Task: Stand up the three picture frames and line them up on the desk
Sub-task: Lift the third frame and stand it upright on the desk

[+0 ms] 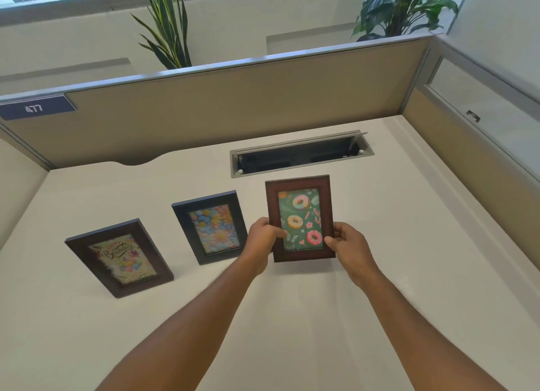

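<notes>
Three picture frames are on the white desk [409, 244]. A dark brown frame with a "Happy Birthday" picture [119, 257] stands upright at the left. In the middle a black frame with a flower picture [211, 227] also stands upright. To the right, a reddish-brown frame with a doughnut picture [299, 206] is held upright, its lower edge at or just above the desk; I cannot tell which. My left hand [261, 238] grips its lower left side and my right hand [349, 243] grips its lower right side.
An open cable tray [301, 154] is set into the desk just behind the doughnut frame. Beige partition walls [233, 104] close the desk at the back and right. Two potted plants [169, 25] rise behind the back partition.
</notes>
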The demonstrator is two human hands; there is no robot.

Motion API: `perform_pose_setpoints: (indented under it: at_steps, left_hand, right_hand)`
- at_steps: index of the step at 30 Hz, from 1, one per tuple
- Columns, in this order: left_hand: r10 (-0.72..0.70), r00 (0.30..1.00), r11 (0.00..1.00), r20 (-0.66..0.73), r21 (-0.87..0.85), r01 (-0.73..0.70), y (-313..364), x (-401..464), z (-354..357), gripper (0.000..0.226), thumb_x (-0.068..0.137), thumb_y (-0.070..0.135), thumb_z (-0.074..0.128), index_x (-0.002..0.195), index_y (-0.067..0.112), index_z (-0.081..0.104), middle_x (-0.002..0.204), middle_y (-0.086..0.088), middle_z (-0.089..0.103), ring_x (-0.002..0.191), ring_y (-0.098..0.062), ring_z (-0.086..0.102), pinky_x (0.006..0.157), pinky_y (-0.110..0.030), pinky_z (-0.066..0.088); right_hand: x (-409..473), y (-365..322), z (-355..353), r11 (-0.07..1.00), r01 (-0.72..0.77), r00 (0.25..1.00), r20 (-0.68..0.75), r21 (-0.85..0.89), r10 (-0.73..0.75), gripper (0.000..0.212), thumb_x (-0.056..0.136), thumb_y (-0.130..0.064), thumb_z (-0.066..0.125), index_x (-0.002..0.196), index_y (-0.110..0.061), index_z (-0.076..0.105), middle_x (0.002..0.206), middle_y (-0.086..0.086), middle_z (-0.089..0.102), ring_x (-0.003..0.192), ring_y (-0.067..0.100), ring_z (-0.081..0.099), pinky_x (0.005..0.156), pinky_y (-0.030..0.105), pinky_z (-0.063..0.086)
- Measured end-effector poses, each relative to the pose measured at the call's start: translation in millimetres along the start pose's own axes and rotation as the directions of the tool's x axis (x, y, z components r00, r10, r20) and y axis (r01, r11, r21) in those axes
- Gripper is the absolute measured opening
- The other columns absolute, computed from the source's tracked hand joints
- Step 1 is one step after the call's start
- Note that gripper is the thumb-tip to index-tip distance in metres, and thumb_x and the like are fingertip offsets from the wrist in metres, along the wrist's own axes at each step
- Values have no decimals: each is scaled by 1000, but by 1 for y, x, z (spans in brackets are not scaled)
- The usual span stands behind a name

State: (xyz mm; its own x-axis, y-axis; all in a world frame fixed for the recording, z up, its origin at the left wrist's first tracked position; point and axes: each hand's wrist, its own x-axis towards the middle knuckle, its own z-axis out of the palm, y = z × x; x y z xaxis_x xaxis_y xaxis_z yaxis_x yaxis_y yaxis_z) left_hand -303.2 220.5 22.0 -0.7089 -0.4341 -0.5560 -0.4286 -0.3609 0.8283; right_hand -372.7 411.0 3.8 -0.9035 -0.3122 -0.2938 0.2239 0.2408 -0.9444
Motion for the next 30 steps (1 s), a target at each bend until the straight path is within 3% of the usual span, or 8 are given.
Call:
perform_pose_setpoints:
  at_steps: [3, 6, 9, 14, 23, 26, 28, 30]
  left_hand:
    - [68, 998, 998, 2, 9, -68, 8, 6, 1, 48, 75, -16, 57, 113, 13, 63, 111, -6, 73, 104, -24, 67, 81, -38, 57]
    - [110, 994, 993, 19, 49, -111, 9, 11, 3, 52, 76, -20, 54, 114, 16, 61, 113, -5, 71, 107, -22, 64, 77, -33, 55]
    - [128, 991, 989, 30, 71, -130, 10, 17, 6, 51, 79, -20, 55, 112, 20, 60, 115, -5, 69, 111, -23, 63, 84, -37, 58]
    - [135, 990, 985, 32, 104, -138, 13, 26, 9, 53, 83, -19, 54, 127, 11, 56, 123, -10, 66, 116, -27, 61, 97, -47, 55]
    - [128, 991, 984, 29, 119, -130, 7, 18, 6, 50, 84, -17, 55, 123, 14, 53, 124, -10, 64, 119, -29, 60, 88, -42, 59]
    - [142, 990, 987, -23, 83, -139, -5, 7, -2, 54, 85, -16, 55, 127, 17, 50, 132, -5, 59, 121, -24, 58, 85, -36, 59]
    - [177, 978, 977, -107, 141, -161, -17, -3, -10, 59, 85, -12, 57, 136, 16, 47, 133, 2, 53, 124, -19, 53, 95, -36, 53]
    - [216, 958, 963, -189, 204, -176, -31, -15, -19, 56, 85, -6, 58, 135, 19, 48, 130, 5, 53, 121, -16, 53, 99, -36, 49]
  right_hand:
    - [3, 1, 1, 993, 83, 996, 14, -82, -82, 29, 86, 3, 61, 95, -24, 65, 93, -5, 73, 82, 2, 68, 69, 15, 53]
    - [9, 6, 4, 986, 100, 995, 11, -131, -100, 25, 87, 3, 61, 103, -16, 65, 97, -1, 72, 89, 10, 68, 75, 21, 53]
    - [18, 8, 7, 986, 87, 996, -14, -146, -90, 26, 87, 2, 62, 108, -13, 65, 101, 1, 72, 94, 15, 67, 82, 30, 55]
    - [29, 14, 10, 985, 59, 997, -37, -162, -66, 27, 87, 1, 62, 110, -12, 65, 101, 0, 72, 95, 15, 67, 83, 30, 55]
    - [29, 22, 5, 995, 26, 1000, -16, -92, -27, 32, 89, -2, 64, 120, -11, 61, 109, 3, 69, 102, 18, 65, 85, 29, 54]
    - [18, 21, 2, 998, 60, 974, -219, -31, -65, 34, 87, -9, 67, 119, -16, 60, 107, 1, 65, 99, 15, 62, 86, 27, 50]
    - [7, 19, 3, 984, 174, 898, -402, -49, -179, 25, 89, -13, 65, 112, -22, 61, 101, -1, 64, 93, 12, 61, 79, 21, 49]
    - [-6, 14, 10, 940, 321, 816, -470, -115, -336, 20, 90, -12, 63, 107, -24, 61, 96, -2, 62, 88, 9, 59, 74, 17, 48]
